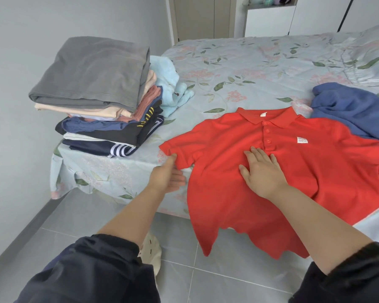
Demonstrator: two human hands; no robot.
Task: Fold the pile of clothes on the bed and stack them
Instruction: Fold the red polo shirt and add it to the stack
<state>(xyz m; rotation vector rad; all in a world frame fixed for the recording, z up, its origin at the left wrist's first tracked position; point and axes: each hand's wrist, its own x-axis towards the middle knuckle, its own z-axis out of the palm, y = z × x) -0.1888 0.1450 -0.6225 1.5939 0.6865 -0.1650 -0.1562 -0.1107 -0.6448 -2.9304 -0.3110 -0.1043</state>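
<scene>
Fingers [257,154] flat: right hand [264,174] on one red polo [311,171]; left hand [165,177] grip unclear.

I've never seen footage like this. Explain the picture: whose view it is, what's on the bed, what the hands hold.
No machine here: a person folds laundry, filmed by a camera on their head that looks down at their hands. On the bed a red polo lies spread out, its hem hanging over the edge. The right hand presses flat on its chest. The left hand touches the edge of a sleeve; whether its fingers pinch it is unclear. A stack of folded clothes stands at the left; a blue garment lies unfolded at the right.
</scene>
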